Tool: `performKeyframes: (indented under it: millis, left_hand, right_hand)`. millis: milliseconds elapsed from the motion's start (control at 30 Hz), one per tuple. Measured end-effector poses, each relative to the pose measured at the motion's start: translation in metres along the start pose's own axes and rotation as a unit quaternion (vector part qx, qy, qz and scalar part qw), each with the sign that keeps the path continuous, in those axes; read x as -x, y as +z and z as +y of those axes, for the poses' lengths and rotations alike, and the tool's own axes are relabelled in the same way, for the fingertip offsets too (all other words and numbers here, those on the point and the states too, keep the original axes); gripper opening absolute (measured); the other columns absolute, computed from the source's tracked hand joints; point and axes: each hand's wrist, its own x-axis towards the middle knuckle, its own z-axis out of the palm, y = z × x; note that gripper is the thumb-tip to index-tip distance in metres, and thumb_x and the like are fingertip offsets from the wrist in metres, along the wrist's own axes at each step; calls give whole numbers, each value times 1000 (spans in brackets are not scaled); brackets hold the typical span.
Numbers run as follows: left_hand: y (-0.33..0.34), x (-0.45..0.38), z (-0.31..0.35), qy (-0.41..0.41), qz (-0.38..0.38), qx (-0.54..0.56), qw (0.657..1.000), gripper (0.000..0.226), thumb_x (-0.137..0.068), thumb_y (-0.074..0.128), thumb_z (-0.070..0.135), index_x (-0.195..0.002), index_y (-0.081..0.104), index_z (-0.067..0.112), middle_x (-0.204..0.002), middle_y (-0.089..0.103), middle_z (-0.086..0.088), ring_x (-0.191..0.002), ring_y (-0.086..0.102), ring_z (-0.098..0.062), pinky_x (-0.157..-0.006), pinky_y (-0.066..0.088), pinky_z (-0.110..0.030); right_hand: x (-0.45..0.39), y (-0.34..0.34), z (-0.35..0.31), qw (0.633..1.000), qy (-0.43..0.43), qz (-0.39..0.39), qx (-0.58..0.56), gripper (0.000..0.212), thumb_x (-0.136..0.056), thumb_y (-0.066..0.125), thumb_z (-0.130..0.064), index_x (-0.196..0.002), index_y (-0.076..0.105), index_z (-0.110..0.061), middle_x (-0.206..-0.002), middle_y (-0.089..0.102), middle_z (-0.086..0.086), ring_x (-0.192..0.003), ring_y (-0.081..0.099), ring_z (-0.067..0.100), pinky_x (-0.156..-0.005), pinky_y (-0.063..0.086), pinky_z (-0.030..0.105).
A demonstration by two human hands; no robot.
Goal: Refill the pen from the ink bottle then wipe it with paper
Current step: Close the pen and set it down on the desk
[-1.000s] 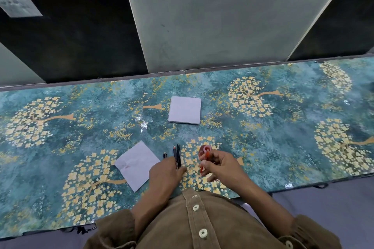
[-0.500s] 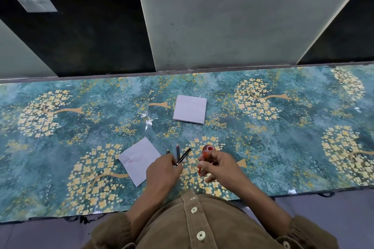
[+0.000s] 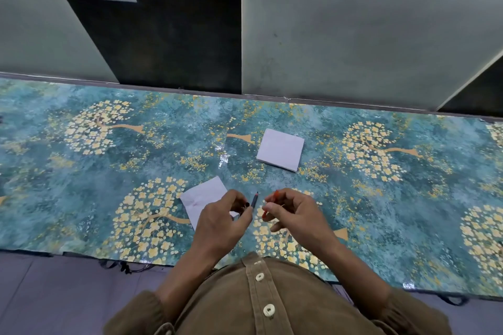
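Landmark: the teal counter (image 3: 381, 226) with its glossy cover printed in yellow blossom trees; every place below is given against it.
Loose sheet: a pale lilac square sheet of paper (image 3: 202, 196) lies flat near the counter's front edge, left of centre, turned like a diamond; its right corner is hidden under the left hand.
Left hand: the left hand (image 3: 221, 221) hovers over the front of the counter, its fingers (image 3: 239, 202) pinched closed on the dark slim pen body (image 3: 254, 200).
Pen: the dark slim pen body points away from the person and tilts a little right, tip up over the counter's front middle, between the two hands.
Right hand: the right hand (image 3: 294, 215) is just right of the pen, over the counter's front, its fingers (image 3: 272, 205) curled shut round a thin orange-red rod-like piece (image 3: 275, 194); what the piece is cannot be told.
Paper pad: a pale lilac square stack of paper (image 3: 281, 149) sits flat near the counter's middle, further back than both hands and well apart from them.
Ink bottle: cannot be made out on the counter.
Clothing: a brown corduroy shirt (image 3: 272, 302) with pale buttons fills the view below the counter's front edge.
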Motion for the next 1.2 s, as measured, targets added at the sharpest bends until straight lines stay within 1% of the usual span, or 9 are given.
performKeyframes:
  millis: [133, 300, 467, 567, 667, 900, 967, 1067, 1200]
  left_hand:
    - [-5, 4, 5, 39, 15, 30, 999, 11, -82, 70, 30, -91, 66, 24, -76, 71, 13, -74, 67, -4, -67, 56, -34]
    - [-13, 9, 10, 71, 15, 51, 996, 12, -83, 71, 29, -93, 70, 23, -80, 70, 13, -76, 67, -8, -65, 55, -34]
    - [-16, 12, 10, 76, 17, 55, 995, 13, -83, 73, 30, -95, 71, 24, -83, 70, 13, -79, 66, -6, -65, 55, -32]
    - [-18, 13, 8, 76, 17, 61, 995, 14, -84, 73, 31, -96, 71, 23, -83, 71, 12, -78, 66, -6, -65, 55, -34]
    - [-19, 14, 8, 74, 14, 71, 995, 15, -85, 71, 34, -96, 71, 24, -83, 71, 13, -78, 67, -7, -64, 56, -34]
    - [-21, 16, 1, 47, 1, 90, 995, 17, -85, 69, 38, -96, 72, 24, -80, 71, 14, -74, 68, -6, -63, 57, -34]
    - [-23, 16, -1, 39, 2, 93, 995, 18, -84, 70, 39, -96, 72, 25, -80, 72, 15, -73, 68, -5, -63, 57, -33]
    - [-25, 16, -4, 16, 15, 100, 995, 11, -82, 77, 29, -91, 71, 26, -79, 72, 14, -69, 68, -3, -61, 56, -28]
    - [-28, 17, -9, -9, 25, 100, 995, 13, -82, 79, 23, -88, 71, 30, -79, 73, 16, -69, 68, -2, -59, 51, -18]
  right_hand:
    - [-1, 6, -18, 999, -37, 12, -36, 7, -92, 67, -6, -99, 69, -4, -82, 75, 16, -82, 74, 28, -64, 61, 38]
    - [0, 10, -32, 997, -62, 19, -47, 7, -92, 68, -8, -96, 72, -12, -87, 77, 12, -85, 75, 25, -66, 60, 34]
    - [-1, 15, -28, 998, -57, 16, -5, 8, -89, 72, -11, -96, 74, -12, -85, 77, 8, -82, 73, 28, -69, 61, 41]
    - [-1, 17, -25, 997, -54, 13, 47, 7, -87, 75, -18, -94, 76, -16, -83, 77, 3, -74, 71, 20, -71, 60, 43]
    - [-2, 20, -23, 995, -55, 9, 84, 6, -84, 78, -22, -89, 77, -20, -82, 76, 0, -74, 70, 11, -71, 58, 39]
    - [-7, 27, -19, 989, -61, -15, 132, 13, -79, 82, -30, -87, 75, -23, -82, 75, -5, -78, 70, 11, -65, 52, 20]
    - [-9, 28, -21, 991, -55, -18, 124, 14, -81, 80, -32, -90, 74, -24, -83, 75, -4, -77, 70, 12, -65, 55, 22]
    - [-17, 29, -20, 996, -41, -6, 80, 8, -90, 72, -25, -90, 74, -18, -76, 74, 3, -71, 70, 17, -65, 59, 36]
    - [-33, 28, -4, 996, 13, 34, 85, 10, -94, 66, -18, -89, 72, -11, -72, 72, 3, -67, 70, 16, -62, 61, 39]
